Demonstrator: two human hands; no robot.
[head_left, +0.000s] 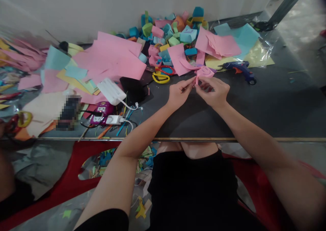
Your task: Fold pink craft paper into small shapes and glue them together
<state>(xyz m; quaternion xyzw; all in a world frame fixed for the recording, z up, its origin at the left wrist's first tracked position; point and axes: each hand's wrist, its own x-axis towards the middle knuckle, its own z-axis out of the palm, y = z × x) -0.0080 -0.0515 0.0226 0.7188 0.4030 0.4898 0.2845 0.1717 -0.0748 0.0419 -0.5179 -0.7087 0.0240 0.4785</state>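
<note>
Between my two hands is a small folded pink paper piece (205, 72) with a curved line drawn on it. My left hand (181, 91) pinches its left edge with thumb and fingertips. On the other side my right hand (214, 90) is closed on the same piece, fingers curled. The fingertips of both hands nearly meet over the dark table (198, 122). Just left of them lie scissors with red and yellow handles (161, 77), their blades hard to make out. Pink paper sheets (179, 59) rest right behind the hands.
A blue glue gun (240, 69) lies to the right. Small folded paper boxes (168, 31) pile up against the wall. Pink sheets (109, 59), a white power bank (111, 91), a purple power strip (102, 113) and cables fill the left. Another person's hand (3, 127) is at far left.
</note>
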